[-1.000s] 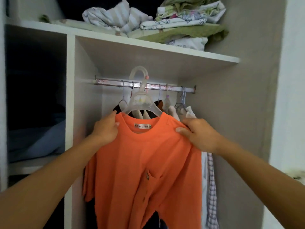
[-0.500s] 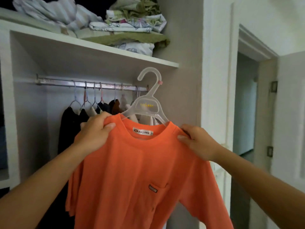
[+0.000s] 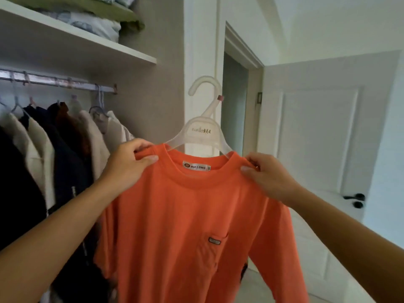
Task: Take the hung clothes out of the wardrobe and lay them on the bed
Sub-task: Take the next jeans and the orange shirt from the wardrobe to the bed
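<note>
the orange shirt (image 3: 188, 226) hangs on a translucent hanger (image 3: 202, 132), held up in the air to the right of the wardrobe rail (image 3: 54, 80), in front of a white door (image 3: 317, 127). the left hand (image 3: 129, 165) pinches its left shoulder, the right hand (image 3: 269, 173) its right shoulder, each grip closed on fabric. dark and cream clothes (image 3: 65, 132) hang on the rail.

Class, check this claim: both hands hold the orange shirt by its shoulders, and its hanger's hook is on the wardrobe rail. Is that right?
Not quite. The head view shows the hanger off the rail, its hook free in the air in front of the door frame. The rest stands: the left hand and right hand hold the orange shirt by its shoulders.
</note>
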The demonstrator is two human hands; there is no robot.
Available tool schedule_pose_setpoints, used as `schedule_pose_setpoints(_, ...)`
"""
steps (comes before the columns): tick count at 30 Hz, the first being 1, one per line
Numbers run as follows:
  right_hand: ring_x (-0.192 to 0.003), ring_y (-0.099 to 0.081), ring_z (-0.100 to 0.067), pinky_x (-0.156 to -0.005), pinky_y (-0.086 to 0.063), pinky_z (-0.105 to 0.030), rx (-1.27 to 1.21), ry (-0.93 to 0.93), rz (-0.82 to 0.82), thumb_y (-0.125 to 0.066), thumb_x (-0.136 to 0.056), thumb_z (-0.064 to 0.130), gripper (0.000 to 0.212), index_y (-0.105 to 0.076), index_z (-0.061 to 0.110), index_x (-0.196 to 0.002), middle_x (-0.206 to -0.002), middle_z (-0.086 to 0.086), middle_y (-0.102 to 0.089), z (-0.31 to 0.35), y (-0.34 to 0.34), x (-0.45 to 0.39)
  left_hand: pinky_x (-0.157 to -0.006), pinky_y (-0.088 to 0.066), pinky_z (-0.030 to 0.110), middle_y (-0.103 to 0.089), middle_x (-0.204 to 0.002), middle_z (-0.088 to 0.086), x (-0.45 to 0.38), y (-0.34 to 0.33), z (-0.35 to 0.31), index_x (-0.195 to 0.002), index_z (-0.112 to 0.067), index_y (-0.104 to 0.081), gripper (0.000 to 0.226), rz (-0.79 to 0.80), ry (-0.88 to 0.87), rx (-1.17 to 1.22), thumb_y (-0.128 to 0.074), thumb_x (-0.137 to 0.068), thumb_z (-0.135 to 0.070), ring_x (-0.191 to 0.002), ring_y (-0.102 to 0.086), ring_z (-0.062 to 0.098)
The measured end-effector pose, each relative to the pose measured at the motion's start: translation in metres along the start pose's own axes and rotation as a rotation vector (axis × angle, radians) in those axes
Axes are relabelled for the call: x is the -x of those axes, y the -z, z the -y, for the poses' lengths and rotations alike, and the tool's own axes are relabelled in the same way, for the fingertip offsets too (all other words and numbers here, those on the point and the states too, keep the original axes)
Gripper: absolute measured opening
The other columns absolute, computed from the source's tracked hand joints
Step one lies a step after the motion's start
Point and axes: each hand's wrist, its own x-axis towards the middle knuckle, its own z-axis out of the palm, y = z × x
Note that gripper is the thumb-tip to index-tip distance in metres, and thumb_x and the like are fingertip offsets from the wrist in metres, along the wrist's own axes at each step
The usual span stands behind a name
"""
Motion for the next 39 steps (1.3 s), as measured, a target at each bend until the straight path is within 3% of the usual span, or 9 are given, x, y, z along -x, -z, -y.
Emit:
schedule_pose_setpoints(4, -0.079, -0.058, -0.018, -0.067, -0.043, -0.03, 0.097, -0.109, -0.022, -0.055, -0.092, 0.012, 0.011, -0.063, 0.019, -0.087, -0.083, 0.001, -0.063, -0.039, 0.046, 0.037, -0.086, -0.052, 0.039, -0.073, -0.087, -0.002, 0.012, -0.057, -0.036, -0.082, -0.032, -0.069, 0.022, 0.083, 0.015, 0.144, -0.075, -0.061, -0.034, -0.084, -0.069, 0.018)
schedule_pose_setpoints(10, -0.086, -0.061, -0.014, -0.077, -0.049, -0.034, 0.105, -0.25, -0.089, -0.057, -0.091, 0.015, 0.014, -0.066, 0.024, -0.096, -0.088, 0.005, -0.066, -0.107, 0.131, 0.109, -0.075, -0.05, 0.028, -0.072, -0.083, -0.003, 0.033, -0.162, -0.104, -0.083, -0.028, -0.07, 0.021, 0.228, -0.008, 0.218, -0.081, -0.075, -0.012, -0.074, -0.065, 0.009)
schedule_pose_setpoints(15, -0.084, -0.063, -0.011, -0.074, -0.049, -0.03, 0.113, -0.371, -0.119, -0.057, -0.094, 0.021, 0.011, -0.065, 0.027, -0.092, -0.087, 0.008, -0.067, -0.172, 0.215, 0.184, -0.084, -0.054, 0.036, -0.072, -0.087, -0.006, 0.063, -0.264, -0.181, -0.097, -0.022, -0.074, 0.019, 0.349, -0.041, 0.228, -0.079, -0.079, -0.02, -0.083, -0.067, 0.011)
schedule_pose_setpoints(19, -0.084, -0.061, -0.012, -0.074, -0.049, -0.031, 0.201, -0.464, -0.141, -0.056, -0.094, 0.021, 0.01, -0.065, 0.025, -0.094, -0.088, 0.006, -0.066, -0.222, 0.286, 0.243, -0.074, -0.049, 0.025, -0.071, -0.09, -0.005, 0.096, -0.345, -0.25, -0.103, -0.017, -0.073, 0.022, 0.464, -0.071, 0.292, -0.077, -0.081, -0.019, -0.083, -0.064, 0.007)
schedule_pose_setpoints(24, -0.081, -0.061, -0.016, -0.078, -0.051, -0.04, 0.309, -0.562, -0.2, -0.059, -0.09, 0.02, 0.01, -0.063, 0.027, -0.084, -0.081, 0.007, -0.065, -0.27, 0.368, 0.311, -0.072, -0.049, 0.024, -0.069, -0.084, -0.007, 0.138, -0.43, -0.333, -0.089, -0.023, -0.071, 0.012, 0.582, -0.093, 0.398, -0.077, -0.081, -0.016, -0.077, -0.063, 0.005)
schedule_pose_setpoints(28, -0.083, -0.06, -0.018, -0.076, -0.046, -0.034, 0.376, -0.642, -0.239, -0.059, -0.093, 0.018, 0.01, -0.064, 0.023, -0.087, -0.086, 0.0, -0.065, -0.289, 0.425, 0.356, -0.068, -0.046, 0.023, -0.069, -0.083, -0.007, 0.163, -0.486, -0.39, -0.085, -0.024, -0.07, 0.013, 0.677, -0.134, 0.471, -0.077, -0.08, -0.015, -0.075, -0.062, 0.005)
schedule_pose_setpoints(30, -0.083, -0.06, -0.017, -0.076, -0.047, -0.034, 0.406, -0.678, -0.272, -0.058, -0.094, 0.018, 0.013, -0.061, 0.026, -0.083, -0.085, 0.001, -0.063, -0.301, 0.45, 0.378, -0.071, -0.048, 0.025, -0.07, -0.085, -0.004, 0.173, -0.515, -0.417, -0.091, -0.02, -0.073, 0.013, 0.73, -0.143, 0.505, -0.078, -0.079, -0.016, -0.077, -0.065, 0.01)
schedule_pose_setpoints(35, -0.086, -0.061, -0.011, -0.075, -0.049, -0.028, 0.462, -0.791, -0.346, -0.059, -0.095, 0.023, 0.009, -0.065, 0.023, -0.102, -0.092, 0.005, -0.064, -0.333, 0.503, 0.433, -0.069, -0.048, 0.022, -0.071, -0.086, -0.004, 0.199, -0.596, -0.483, -0.094, -0.02, -0.073, 0.014, 0.873, -0.218, 0.571, -0.078, -0.081, -0.019, -0.08, -0.066, 0.01)
schedule_pose_setpoints(39, -0.083, -0.058, -0.006, -0.071, -0.045, -0.023, 0.562, -0.887, -0.338, -0.064, -0.092, 0.026, 0.009, -0.062, 0.031, -0.099, -0.091, 0.01, -0.061, -0.356, 0.541, 0.469, -0.069, -0.047, 0.021, -0.07, -0.086, -0.003, 0.218, -0.663, -0.532, -0.093, -0.019, -0.072, 0.015, 0.984, -0.293, 0.62, -0.079, -0.079, -0.018, -0.082, -0.065, 0.011)
